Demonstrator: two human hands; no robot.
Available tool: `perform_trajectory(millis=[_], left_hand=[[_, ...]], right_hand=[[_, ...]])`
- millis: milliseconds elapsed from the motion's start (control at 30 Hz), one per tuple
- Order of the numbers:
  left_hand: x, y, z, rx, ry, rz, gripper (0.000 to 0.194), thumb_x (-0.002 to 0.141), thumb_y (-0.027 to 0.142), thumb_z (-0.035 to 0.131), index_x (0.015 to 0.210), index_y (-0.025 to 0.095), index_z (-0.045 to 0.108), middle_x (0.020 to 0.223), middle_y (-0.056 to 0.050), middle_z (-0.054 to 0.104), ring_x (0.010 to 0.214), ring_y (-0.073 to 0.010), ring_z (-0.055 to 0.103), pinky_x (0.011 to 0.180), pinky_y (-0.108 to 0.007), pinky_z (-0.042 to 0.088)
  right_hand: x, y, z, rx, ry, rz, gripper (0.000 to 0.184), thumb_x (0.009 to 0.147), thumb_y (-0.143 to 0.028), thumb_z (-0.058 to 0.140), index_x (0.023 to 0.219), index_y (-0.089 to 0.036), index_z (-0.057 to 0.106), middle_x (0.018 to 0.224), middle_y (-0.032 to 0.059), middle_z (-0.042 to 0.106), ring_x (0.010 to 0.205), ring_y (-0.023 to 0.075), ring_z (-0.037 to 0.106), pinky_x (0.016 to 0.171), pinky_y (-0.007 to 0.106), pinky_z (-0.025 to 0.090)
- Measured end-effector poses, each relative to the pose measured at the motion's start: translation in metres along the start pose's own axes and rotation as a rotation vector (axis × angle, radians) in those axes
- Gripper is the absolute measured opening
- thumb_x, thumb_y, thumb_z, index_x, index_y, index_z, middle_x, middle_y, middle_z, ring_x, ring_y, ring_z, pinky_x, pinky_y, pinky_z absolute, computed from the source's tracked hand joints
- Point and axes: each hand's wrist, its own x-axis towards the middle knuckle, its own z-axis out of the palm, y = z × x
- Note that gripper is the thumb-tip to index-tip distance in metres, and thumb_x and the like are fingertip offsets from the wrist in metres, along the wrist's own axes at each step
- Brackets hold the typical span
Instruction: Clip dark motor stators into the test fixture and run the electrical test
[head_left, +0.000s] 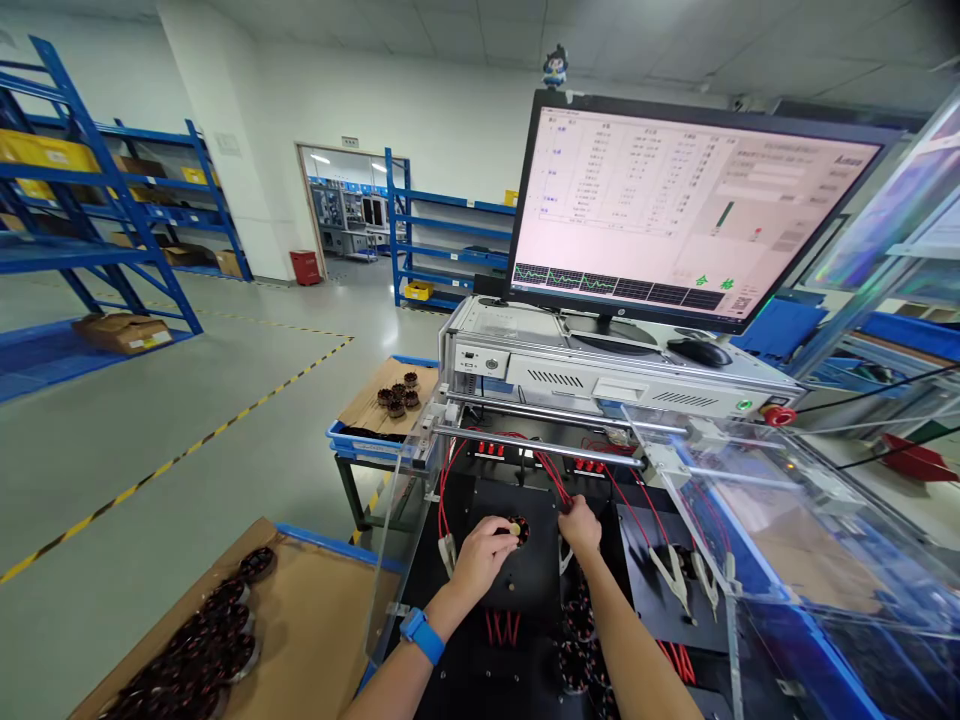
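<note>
My left hand (pixel 484 555), with a blue watch (pixel 422 636) on its wrist, has its fingers closed on a round motor stator (pixel 521 530) with copper windings. That stator sits on a black fixture plate (pixel 499 505). My right hand (pixel 581 527) is closed around red test leads (pixel 559 482) at the plate's right edge, and a pale test clip (pixel 565 556) shows below it. Another pale test clip (pixel 448 553) lies left of my left hand. Several more stators (pixel 575 665) sit beside my right forearm.
A monitor (pixel 630 200) stands on a white tester (pixel 622 375) with a red emergency button (pixel 778 415). Clear panels (pixel 795 530) and metal rods (pixel 540 445) frame the station. At the left, a cardboard-lined tray (pixel 307 620) carries many stators. A second fixture (pixel 660 520) has clips.
</note>
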Motion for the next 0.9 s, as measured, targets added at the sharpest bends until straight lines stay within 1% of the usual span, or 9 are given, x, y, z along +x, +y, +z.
perform_trajectory(millis=[67, 133, 233, 333, 467, 567, 667, 800, 900], left_hand=[[0.001, 0.000, -0.001, 0.039, -0.014, 0.091, 0.019, 0.084, 0.021, 0.050, 0.087, 0.024, 0.069, 0.090, -0.005, 0.064, 0.091, -0.0172, 0.056, 0.080, -0.033, 0.049], [0.001, 0.000, -0.002, 0.068, -0.055, 0.168, 0.022, 0.086, 0.022, 0.046, 0.088, 0.024, 0.068, 0.085, -0.004, 0.066, 0.090, -0.0165, 0.056, 0.079, -0.032, 0.049], [0.001, 0.001, -0.001, 0.125, -0.130, 0.207, 0.025, 0.088, 0.025, 0.043, 0.089, 0.025, 0.068, 0.082, -0.004, 0.067, 0.085, -0.0159, 0.057, 0.077, -0.031, 0.048], [0.000, 0.005, 0.004, 0.179, -0.200, 0.228, 0.026, 0.089, 0.025, 0.042, 0.089, 0.024, 0.068, 0.083, -0.004, 0.067, 0.082, -0.0157, 0.058, 0.076, -0.031, 0.047], [-0.002, 0.010, 0.010, 0.232, -0.253, 0.282, 0.027, 0.089, 0.023, 0.040, 0.089, 0.023, 0.067, 0.083, -0.004, 0.066, 0.081, -0.0155, 0.057, 0.075, -0.029, 0.046], [-0.002, 0.011, 0.013, 0.270, -0.255, 0.279, 0.027, 0.088, 0.022, 0.040, 0.086, 0.022, 0.067, 0.080, -0.004, 0.066, 0.078, -0.0164, 0.056, 0.073, -0.030, 0.046], [-0.001, 0.011, 0.015, 0.221, -0.260, 0.247, 0.028, 0.089, 0.024, 0.040, 0.084, 0.022, 0.067, 0.078, -0.004, 0.065, 0.076, -0.0160, 0.056, 0.072, -0.030, 0.046], [0.001, 0.011, 0.017, 0.147, -0.245, 0.153, 0.028, 0.088, 0.028, 0.041, 0.083, 0.023, 0.068, 0.074, -0.004, 0.065, 0.074, -0.0156, 0.057, 0.073, -0.029, 0.047], [0.003, 0.011, 0.018, 0.169, -0.235, 0.113, 0.026, 0.087, 0.027, 0.043, 0.080, 0.023, 0.068, 0.072, -0.004, 0.065, 0.071, -0.0159, 0.056, 0.071, -0.029, 0.046]], right_hand=[[-0.002, -0.010, -0.012, 0.013, 0.028, 0.005, 0.023, 0.081, -0.028, 0.045, 0.100, -0.015, 0.049, 0.087, 0.0102, 0.062, 0.086, 0.0234, 0.061, 0.071, 0.032, 0.042], [-0.009, -0.021, -0.026, 0.022, 0.074, -0.013, 0.024, 0.082, -0.027, 0.042, 0.103, -0.016, 0.046, 0.089, 0.0093, 0.062, 0.084, 0.0225, 0.061, 0.068, 0.031, 0.042], [-0.029, -0.037, -0.041, -0.001, 0.067, -0.104, 0.025, 0.079, -0.024, 0.044, 0.103, -0.018, 0.044, 0.086, 0.0075, 0.062, 0.080, 0.0226, 0.062, 0.064, 0.031, 0.042], [-0.053, -0.042, -0.038, -0.057, 0.009, -0.154, 0.030, 0.074, -0.019, 0.046, 0.104, -0.016, 0.044, 0.088, 0.0086, 0.060, 0.079, 0.0231, 0.061, 0.063, 0.031, 0.043], [-0.078, -0.030, -0.015, -0.084, 0.104, -0.215, 0.041, 0.077, -0.021, 0.045, 0.117, -0.013, 0.040, 0.103, 0.0132, 0.053, 0.095, 0.0248, 0.055, 0.067, 0.031, 0.044], [-0.091, -0.018, -0.005, -0.108, 0.123, -0.208, 0.044, 0.081, -0.030, 0.044, 0.121, -0.013, 0.038, 0.107, 0.0144, 0.051, 0.098, 0.0274, 0.053, 0.063, 0.032, 0.045], [-0.100, -0.009, -0.005, -0.140, 0.075, -0.188, 0.044, 0.081, -0.034, 0.044, 0.120, -0.013, 0.039, 0.106, 0.0144, 0.053, 0.095, 0.0276, 0.055, 0.061, 0.032, 0.044], [-0.097, -0.004, -0.016, -0.109, -0.041, -0.160, 0.040, 0.081, -0.036, 0.046, 0.113, -0.011, 0.044, 0.096, 0.0142, 0.059, 0.082, 0.0247, 0.060, 0.063, 0.032, 0.044], [-0.082, -0.006, -0.029, 0.026, -0.065, -0.083, 0.038, 0.080, -0.041, 0.046, 0.105, -0.012, 0.051, 0.086, 0.0132, 0.063, 0.077, 0.0248, 0.061, 0.064, 0.032, 0.043]])
